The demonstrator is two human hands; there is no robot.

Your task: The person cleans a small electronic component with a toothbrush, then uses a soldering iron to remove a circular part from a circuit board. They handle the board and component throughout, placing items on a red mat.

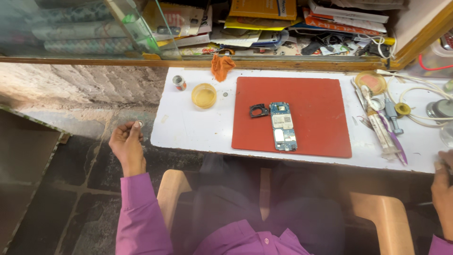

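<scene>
Purple sleeves cover both your arms. Your left hand (126, 143) is out to the left of the white worktop (198, 127), above the dark stone floor (89, 189), with its fingers curled shut around a small round silvery piece (138, 124) pinched at the fingertips. Your right hand (442, 189) sits at the near right corner of the worktop, mostly cut off by the frame edge, so you cannot tell how far it is open. On the red mat (316, 113) lie a blue circuit board (282, 126) and, just beside it to the left, a small black frame (259, 110). Farther left stand a yellow dish (204, 95) and a small tin (179, 83).
</scene>
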